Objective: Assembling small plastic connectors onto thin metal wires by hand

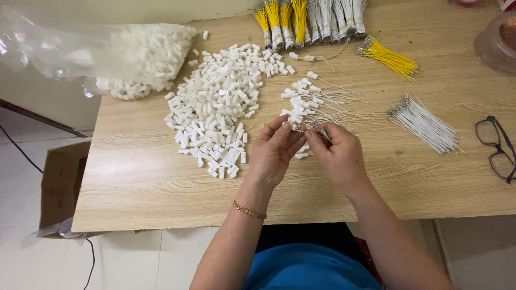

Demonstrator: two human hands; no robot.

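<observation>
**Ana:** Looking down from the head camera, what were the two hands doing?

**Ben:** The left hand (275, 150) and the right hand (336, 153) met over the wooden table (134, 177), fingertips pinched together on a small white connector (301, 131) with thin white wires trailing from it. Both were grasping it, neither lay open.

**Ana:** Where did that piece sit?

**Ben:** Between the fingertips, just in front of a small heap of finished wired connectors (309, 99).

**Ana:** And around them?

**Ben:** To the left lay a big pile of loose white plastic housings (215, 107), and beyond it a clear bag (140, 59) holding more. To the right lay a bunch of white wires (424, 123), farther back a bunch of yellow wires (389, 58), and bundled wires (309, 21) at the far edge. Black glasses (497, 147) rested at the right edge.
</observation>
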